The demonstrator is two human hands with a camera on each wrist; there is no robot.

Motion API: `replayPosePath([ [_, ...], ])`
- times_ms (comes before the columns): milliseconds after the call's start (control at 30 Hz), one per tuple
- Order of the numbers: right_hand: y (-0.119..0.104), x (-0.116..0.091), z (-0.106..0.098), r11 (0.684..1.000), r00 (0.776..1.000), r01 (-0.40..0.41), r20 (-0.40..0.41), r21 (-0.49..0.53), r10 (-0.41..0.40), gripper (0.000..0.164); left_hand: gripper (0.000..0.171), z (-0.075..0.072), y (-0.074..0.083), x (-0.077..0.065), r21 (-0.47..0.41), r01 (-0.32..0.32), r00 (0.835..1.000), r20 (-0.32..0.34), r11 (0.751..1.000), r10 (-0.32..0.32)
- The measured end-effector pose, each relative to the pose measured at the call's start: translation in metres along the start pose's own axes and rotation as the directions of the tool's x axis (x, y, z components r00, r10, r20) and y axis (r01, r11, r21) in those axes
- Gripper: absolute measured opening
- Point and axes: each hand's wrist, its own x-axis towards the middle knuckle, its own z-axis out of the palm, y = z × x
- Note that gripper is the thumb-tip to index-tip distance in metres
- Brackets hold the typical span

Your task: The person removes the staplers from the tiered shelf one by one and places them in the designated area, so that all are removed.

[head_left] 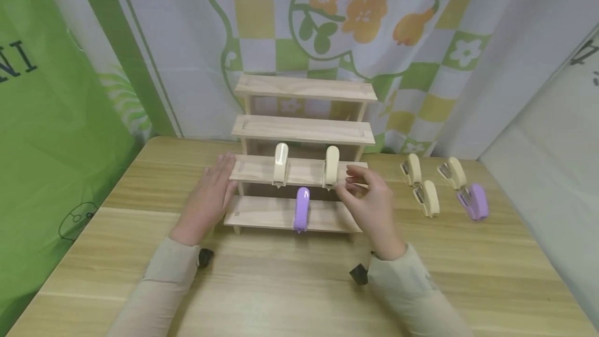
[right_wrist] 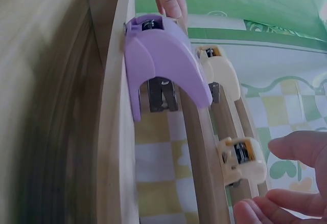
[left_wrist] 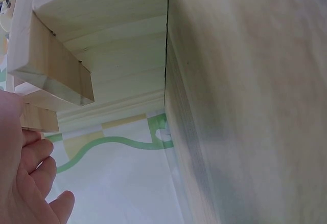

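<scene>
My left hand rests against the left end of a tiered wooden shelf, fingers fairly straight. Beside a cream stapler on the shelf's second step from the bottom, my right hand hovers with bent fingers and nothing in them. In the right wrist view a gap shows between these fingers and the cream stapler. Another cream stapler stands to its left on the same step. A purple stapler sits on the lowest step, near its middle.
On the table to the right lie three cream staplers and a purple stapler. The upper two steps rise behind, before a patterned curtain. A black block-like piece shows near each wrist.
</scene>
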Motion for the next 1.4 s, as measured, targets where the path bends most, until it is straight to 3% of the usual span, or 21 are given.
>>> replayPosePath([
  [567,-0.009,0.005,0.021,0.996,1.0,0.007,-0.014,-0.09,-0.008,0.047,0.061,0.002,0.0,0.0,0.008,0.001,1.0,-0.014,1.0,-0.001],
  [1400,-0.01,0.005,0.022,0.999,0.998,0.0,-0.063,-0.048,-0.004,0.036,0.06,0.001,0.0,0.0,0.005,0.009,1.0,-0.004,1.0,-0.009],
])
